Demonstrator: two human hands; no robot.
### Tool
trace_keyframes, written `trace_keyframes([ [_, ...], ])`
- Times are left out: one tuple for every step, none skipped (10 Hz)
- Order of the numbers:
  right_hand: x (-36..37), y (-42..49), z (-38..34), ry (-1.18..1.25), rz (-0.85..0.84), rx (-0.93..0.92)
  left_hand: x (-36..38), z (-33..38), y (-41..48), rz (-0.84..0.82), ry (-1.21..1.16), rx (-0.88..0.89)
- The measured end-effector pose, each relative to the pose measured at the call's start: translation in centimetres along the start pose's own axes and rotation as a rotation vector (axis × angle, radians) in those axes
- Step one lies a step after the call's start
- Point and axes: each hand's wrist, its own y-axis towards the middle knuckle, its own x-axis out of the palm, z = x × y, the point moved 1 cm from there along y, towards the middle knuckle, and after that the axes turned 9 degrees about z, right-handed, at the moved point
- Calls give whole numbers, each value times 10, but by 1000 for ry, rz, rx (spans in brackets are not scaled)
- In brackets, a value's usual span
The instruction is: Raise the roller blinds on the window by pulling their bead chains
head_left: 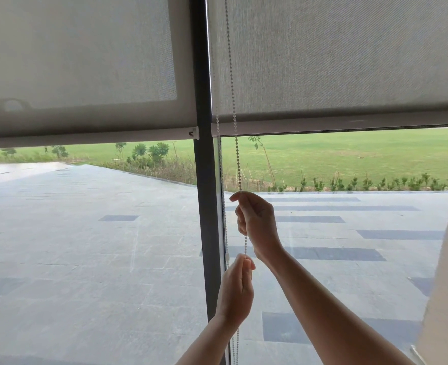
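Two grey roller blinds hang side by side over a big window. The left blind [80, 75] ends with its bottom bar lower than that of the right blind [336, 61]. A white bead chain [234, 114] runs down in front of the right blind's left edge. My right hand [257, 222] pinches the front strand of this chain, just below the blind's bottom bar [322, 127]. My left hand [237, 288] pinches the same strand lower down, directly under my right hand. The chain's rear strand hangs beside the dark window post [205, 180].
A pale wall or column edge [443, 272] stands at the right. Through the glass lie a paved grey terrace, a low hedge and a green lawn.
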Motion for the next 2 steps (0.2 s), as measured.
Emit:
trace_keyframes([
  [-3, 5, 2, -70, 12, -44, -2, 1, 3, 53, 69, 17],
  [-9, 15, 6, -211, 10, -57, -6, 4, 15, 154, 159, 39],
])
